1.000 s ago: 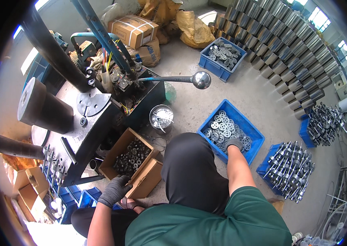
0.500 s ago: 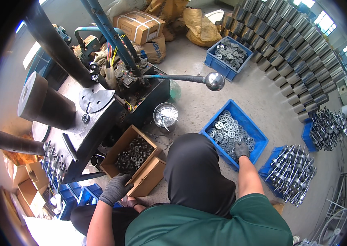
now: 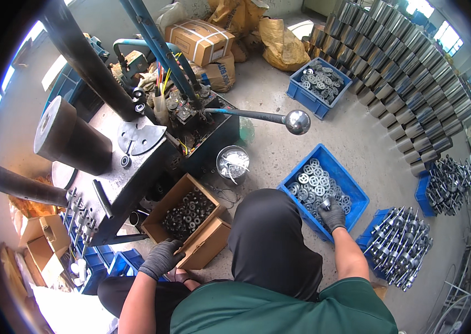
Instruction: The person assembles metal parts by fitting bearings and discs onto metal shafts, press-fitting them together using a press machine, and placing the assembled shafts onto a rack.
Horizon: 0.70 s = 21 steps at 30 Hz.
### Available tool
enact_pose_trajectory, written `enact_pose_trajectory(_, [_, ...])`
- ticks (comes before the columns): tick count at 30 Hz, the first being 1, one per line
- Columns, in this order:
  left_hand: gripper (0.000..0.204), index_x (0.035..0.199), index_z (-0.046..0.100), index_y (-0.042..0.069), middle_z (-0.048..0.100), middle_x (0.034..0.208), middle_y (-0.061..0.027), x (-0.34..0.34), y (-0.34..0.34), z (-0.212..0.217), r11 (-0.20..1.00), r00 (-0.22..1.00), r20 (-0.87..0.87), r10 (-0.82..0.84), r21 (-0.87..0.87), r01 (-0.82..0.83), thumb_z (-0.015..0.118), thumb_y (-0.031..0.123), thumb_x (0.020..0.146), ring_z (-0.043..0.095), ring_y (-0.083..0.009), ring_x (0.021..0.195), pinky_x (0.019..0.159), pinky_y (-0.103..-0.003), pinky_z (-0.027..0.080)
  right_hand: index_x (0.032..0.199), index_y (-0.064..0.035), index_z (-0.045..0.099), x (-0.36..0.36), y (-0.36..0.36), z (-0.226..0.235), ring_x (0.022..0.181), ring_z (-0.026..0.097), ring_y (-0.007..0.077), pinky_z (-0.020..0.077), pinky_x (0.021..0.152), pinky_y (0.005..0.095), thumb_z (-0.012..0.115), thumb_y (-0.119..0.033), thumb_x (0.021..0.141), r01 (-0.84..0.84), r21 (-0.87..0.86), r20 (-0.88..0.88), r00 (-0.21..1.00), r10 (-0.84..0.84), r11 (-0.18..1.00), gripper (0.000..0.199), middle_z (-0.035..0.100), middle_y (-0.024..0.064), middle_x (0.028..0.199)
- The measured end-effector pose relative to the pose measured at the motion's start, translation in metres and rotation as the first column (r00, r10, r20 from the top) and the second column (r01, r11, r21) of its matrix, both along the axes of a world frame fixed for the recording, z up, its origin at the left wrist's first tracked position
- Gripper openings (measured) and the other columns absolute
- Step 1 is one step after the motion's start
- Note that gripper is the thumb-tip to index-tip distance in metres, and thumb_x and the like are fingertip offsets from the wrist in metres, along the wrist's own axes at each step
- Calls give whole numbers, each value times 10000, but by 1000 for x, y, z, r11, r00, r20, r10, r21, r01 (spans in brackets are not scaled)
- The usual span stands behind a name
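Note:
My right hand (image 3: pixel 333 216), in a grey glove, is inside the blue crate (image 3: pixel 352 183) at the centre right. Its fingers close on a small shiny round metal part (image 3: pixel 326 204), partly hidden by the glove. Around it lie many loose silvery spoked discs (image 3: pixel 314 181). At the left, my gloved left hand (image 3: pixel 161 258) is by the near corner of the open cardboard box (image 3: pixel 209 243), fingers and thumb apart, holding nothing I can see. Small dark ring-shaped metal parts (image 3: pixel 191 211) fill the bottom of that box.
A heavy press (image 3: pixel 74 136) with a ball-ended lever (image 3: pixel 298 122) stands at the left. A metal bucket (image 3: pixel 232 164) sits beyond my knee. At the right are crates of metal shafts (image 3: pixel 397 245) and stacked shiny cylinders (image 3: pixel 397 83). Another blue crate (image 3: pixel 309 100) stands farther back.
My right hand has lifted slightly, and a shiny metal part now shows in its fingers. The left hand stays by the cardboard box. The whole view has shifted a little.

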<state>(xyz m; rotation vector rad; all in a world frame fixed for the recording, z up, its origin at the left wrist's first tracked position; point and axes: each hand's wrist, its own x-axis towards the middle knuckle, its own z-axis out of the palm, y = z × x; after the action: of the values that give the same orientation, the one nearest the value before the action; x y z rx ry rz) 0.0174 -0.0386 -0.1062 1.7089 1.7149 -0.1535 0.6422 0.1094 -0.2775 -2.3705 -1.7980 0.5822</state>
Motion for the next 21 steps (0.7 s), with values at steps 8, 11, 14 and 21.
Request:
enact_pose_trajectory(8, [473,1267,705,88,717,1116,-213,2,3,14,994,998,-17,-66,81,67,700,405,915,683,-392,1069,947,-503,533,1346,-52,533,-99,94,149,931,685,165,577,859,332,879,-132,798,-10,588,-624,631,461,809,653,699,77,1038])
enact_pose_trajectory(11, [446,1182,700,44,706,977,-237,8,7,27,986,996,-26,-88,140,90,688,404,918,681,-424,986,893,-532,534,1340,-71,542,-164,117,230,948,688,155,584,864,331,849,-98,769,-303,494,-538,630,560,815,648,698,73,1034])
enact_pose_trajectory(14, [451,1192,708,39,700,1061,-233,10,11,28,975,992,-20,-122,185,124,694,386,904,683,-417,1007,893,-533,537,1323,-54,547,-240,115,296,1042,679,181,561,940,354,861,-111,752,-569,369,-476,563,675,735,654,690,107,1109])
enact_pose_trajectory(21, [449,1316,665,62,663,1218,-222,11,18,46,925,965,256,-63,378,-40,679,322,950,650,-411,1126,979,-497,526,1292,-36,566,-396,54,334,1066,676,178,579,946,347,919,-144,782,-731,391,-733,121,670,559,630,684,86,1142])
